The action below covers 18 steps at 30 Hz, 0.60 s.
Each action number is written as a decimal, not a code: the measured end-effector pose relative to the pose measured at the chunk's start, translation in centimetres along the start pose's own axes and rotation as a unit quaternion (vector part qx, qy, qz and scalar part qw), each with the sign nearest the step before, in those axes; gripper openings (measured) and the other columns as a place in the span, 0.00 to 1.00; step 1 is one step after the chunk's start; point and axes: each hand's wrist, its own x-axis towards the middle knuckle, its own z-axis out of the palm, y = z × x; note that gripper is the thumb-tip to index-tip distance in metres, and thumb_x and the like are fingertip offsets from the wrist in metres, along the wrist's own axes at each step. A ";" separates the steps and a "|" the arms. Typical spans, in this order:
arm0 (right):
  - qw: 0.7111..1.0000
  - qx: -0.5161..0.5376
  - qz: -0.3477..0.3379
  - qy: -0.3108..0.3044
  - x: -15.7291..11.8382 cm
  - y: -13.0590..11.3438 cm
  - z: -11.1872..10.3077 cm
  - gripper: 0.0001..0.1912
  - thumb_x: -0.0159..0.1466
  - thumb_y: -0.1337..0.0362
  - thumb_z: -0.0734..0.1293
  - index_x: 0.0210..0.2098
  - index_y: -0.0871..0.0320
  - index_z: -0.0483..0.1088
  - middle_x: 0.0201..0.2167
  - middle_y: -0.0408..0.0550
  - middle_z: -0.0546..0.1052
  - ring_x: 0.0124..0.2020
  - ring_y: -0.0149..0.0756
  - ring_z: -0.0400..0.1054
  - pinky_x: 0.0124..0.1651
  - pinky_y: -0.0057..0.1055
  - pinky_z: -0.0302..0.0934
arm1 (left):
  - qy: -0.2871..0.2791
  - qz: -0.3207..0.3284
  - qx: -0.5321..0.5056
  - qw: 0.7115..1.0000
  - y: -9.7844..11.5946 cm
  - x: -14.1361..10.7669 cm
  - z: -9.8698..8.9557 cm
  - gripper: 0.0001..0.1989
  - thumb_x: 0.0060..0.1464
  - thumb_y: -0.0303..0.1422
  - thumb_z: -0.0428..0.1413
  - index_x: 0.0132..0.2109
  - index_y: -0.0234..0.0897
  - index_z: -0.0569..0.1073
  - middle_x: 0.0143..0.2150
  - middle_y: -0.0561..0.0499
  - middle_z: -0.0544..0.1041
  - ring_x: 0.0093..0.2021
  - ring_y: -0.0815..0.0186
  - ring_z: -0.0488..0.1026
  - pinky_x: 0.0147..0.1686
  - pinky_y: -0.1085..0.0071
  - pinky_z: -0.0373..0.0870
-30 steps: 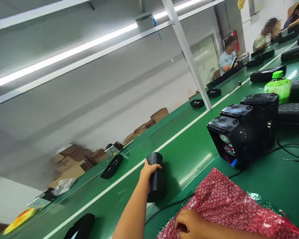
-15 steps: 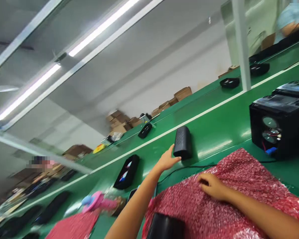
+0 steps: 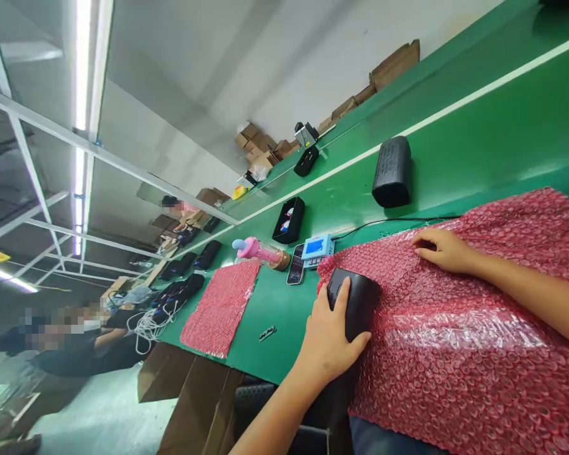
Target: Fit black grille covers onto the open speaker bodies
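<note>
My left hand (image 3: pixel 329 338) lies over a black speaker-like casing (image 3: pixel 360 294), fingers spread across its top face and thumb along its near side. The casing rests at the left edge of a sheet of red bubble wrap (image 3: pixel 455 373); its lower part is hidden by my hand and arm. On the same sheet my right hand (image 3: pixel 443 249) rests with its fingers loosely curled, a gap between thumb and forefinger, and nothing visible in it. Farther off, a similar dark casing with a patterned face (image 3: pixel 392 172) stands on the green bench.
A blue-and-white device with a screen (image 3: pixel 317 248), a phone (image 3: pixel 296 264) and a pink-topped bottle (image 3: pixel 265 253) sit left of the sheet. Beyond them is an open black casing (image 3: pixel 289 220). Another red bubble-wrap sheet (image 3: pixel 220 306) and cardboard boxes (image 3: pixel 194 398) are at left, near other people.
My left hand has left the patterned casing on the bench and come back onto the nearer black casing. The view has swung left and down. My right hand stays on the bubble wrap.
</note>
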 end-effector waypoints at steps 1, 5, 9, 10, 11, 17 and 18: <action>1.000 -0.007 -0.001 -0.001 0.0 0.1 0.0 0.11 0.56 0.63 0.59 0.34 0.61 0.70 0.34 0.48 0.74 0.37 0.37 0.67 0.42 0.33 0.59 | 0.008 0.003 0.006 1.000 0.1 0.1 0.3 0.50 0.43 0.42 0.62 0.69 0.43 0.46 0.69 0.33 0.46 0.68 0.39 0.45 0.59 0.44 0.54; 0.999 -0.029 -0.014 -0.007 0.0 0.3 0.1 0.11 0.56 0.62 0.60 0.32 0.61 0.71 0.34 0.48 0.74 0.37 0.38 0.67 0.42 0.35 0.59 | -0.002 0.002 -0.003 1.000 0.0 0.1 0.2 0.51 0.43 0.42 0.62 0.69 0.44 0.44 0.69 0.33 0.44 0.68 0.40 0.46 0.60 0.45 0.53; 0.998 -0.041 -0.042 -0.015 -0.1 0.2 -0.2 0.12 0.57 0.61 0.59 0.32 0.61 0.70 0.34 0.52 0.74 0.36 0.41 0.67 0.41 0.37 0.60 | -0.032 0.010 -0.073 0.997 -0.8 0.1 -0.6 0.51 0.41 0.44 0.63 0.69 0.48 0.47 0.70 0.37 0.42 0.68 0.41 0.44 0.61 0.44 0.50; 0.998 -0.044 -0.048 -0.017 -0.1 0.2 -0.3 0.13 0.57 0.60 0.59 0.33 0.61 0.70 0.34 0.53 0.74 0.36 0.41 0.67 0.41 0.37 0.60 | -0.036 0.009 -0.101 0.994 -1.1 0.1 -0.8 0.51 0.41 0.44 0.64 0.68 0.49 0.47 0.69 0.38 0.45 0.68 0.43 0.46 0.61 0.45 0.50; 0.997 -0.046 -0.053 -0.019 -0.1 0.2 -0.3 0.13 0.58 0.60 0.58 0.33 0.61 0.70 0.34 0.54 0.75 0.37 0.42 0.67 0.41 0.38 0.60 | -0.035 0.005 -0.126 0.991 -1.3 0.1 -0.8 0.52 0.40 0.44 0.64 0.68 0.48 0.47 0.68 0.38 0.49 0.67 0.44 0.48 0.62 0.46 0.50; 0.996 -0.066 -0.066 -0.018 -0.2 0.6 -0.2 0.15 0.59 0.56 0.58 0.32 0.59 0.70 0.34 0.55 0.75 0.37 0.45 0.68 0.41 0.41 0.61 | -0.007 -0.014 -0.152 0.988 -1.6 0.3 -0.3 0.62 0.31 0.45 0.68 0.69 0.45 0.42 0.68 0.36 0.50 0.65 0.39 0.51 0.60 0.44 0.53; 0.995 -0.069 -0.066 -0.019 -0.1 0.7 -0.2 0.15 0.59 0.55 0.58 0.32 0.58 0.70 0.34 0.54 0.75 0.37 0.45 0.67 0.42 0.41 0.61 | -0.009 -0.015 -0.149 0.989 -1.5 0.3 -0.3 0.63 0.30 0.45 0.69 0.69 0.46 0.42 0.67 0.36 0.50 0.65 0.38 0.51 0.60 0.44 0.54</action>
